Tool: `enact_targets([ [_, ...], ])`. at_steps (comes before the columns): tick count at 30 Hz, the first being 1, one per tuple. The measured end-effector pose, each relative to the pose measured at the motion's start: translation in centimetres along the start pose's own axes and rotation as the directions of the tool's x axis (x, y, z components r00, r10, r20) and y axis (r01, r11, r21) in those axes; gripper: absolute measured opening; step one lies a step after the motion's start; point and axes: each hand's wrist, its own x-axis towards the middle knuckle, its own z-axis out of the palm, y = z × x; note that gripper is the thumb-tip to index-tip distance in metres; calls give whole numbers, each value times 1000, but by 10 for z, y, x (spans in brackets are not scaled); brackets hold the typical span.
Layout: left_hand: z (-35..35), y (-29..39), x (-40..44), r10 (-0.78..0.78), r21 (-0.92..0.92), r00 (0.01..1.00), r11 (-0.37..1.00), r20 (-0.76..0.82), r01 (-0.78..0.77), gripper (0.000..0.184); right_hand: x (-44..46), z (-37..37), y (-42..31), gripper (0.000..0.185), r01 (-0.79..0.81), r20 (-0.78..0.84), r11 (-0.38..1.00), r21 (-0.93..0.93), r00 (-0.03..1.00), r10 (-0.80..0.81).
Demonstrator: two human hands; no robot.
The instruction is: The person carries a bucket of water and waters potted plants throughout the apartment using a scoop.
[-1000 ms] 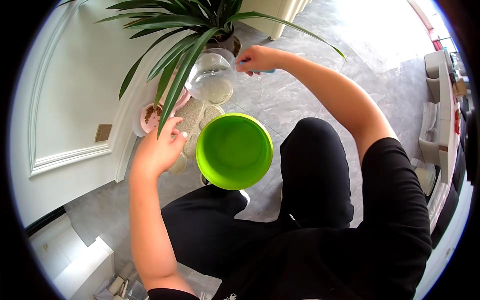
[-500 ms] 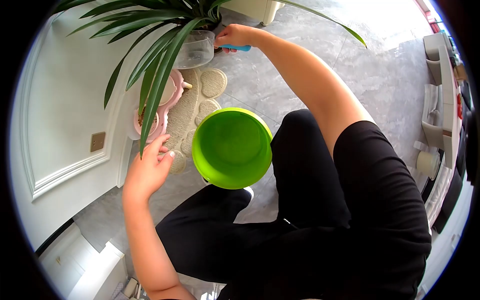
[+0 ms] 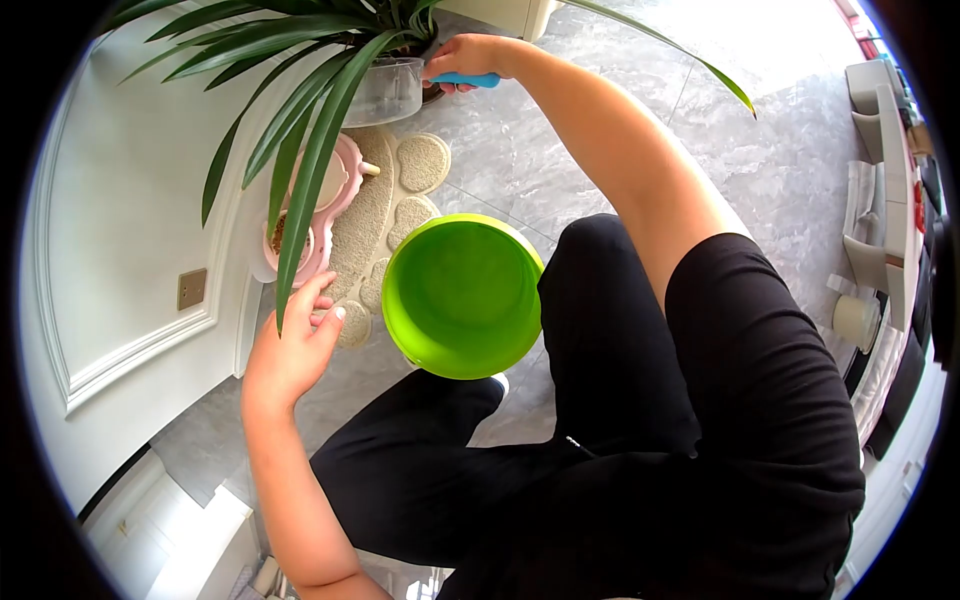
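My right hand [image 3: 466,60] is closed around the blue handle [image 3: 468,80] of a clear plastic water scoop [image 3: 385,94]. The scoop is at the base of a potted plant with long green leaves [image 3: 345,95], partly behind one leaf; its contents are hard to make out. My left hand [image 3: 290,345] is open, fingers apart, beside a drooping leaf tip; whether they touch I cannot tell. Between my arms, a bright green bucket [image 3: 463,297] sits near my knees with its opening facing up, and no contents show inside.
A pink pet feeder [image 3: 335,200] with bowls stands on a beige paw-shaped mat [image 3: 420,163] by the white panelled wall [image 3: 120,200]. An outlet [image 3: 192,289] is low on that wall. Grey tile floor [image 3: 770,180] extends right toward shelving [image 3: 880,200].
My right hand and the scoop have shifted slightly up and left toward the plant's base. The leaves have moved a little, while my left hand and the bucket stay nearly in place.
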Motion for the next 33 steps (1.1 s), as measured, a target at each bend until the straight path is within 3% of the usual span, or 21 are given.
enact_targets([
  [33, 2, 2, -1, -6, 9, 1000, 1000, 1, 6, 48, -4, -17, -10, 31, -84, 73, 994, 74, 994, 78],
])
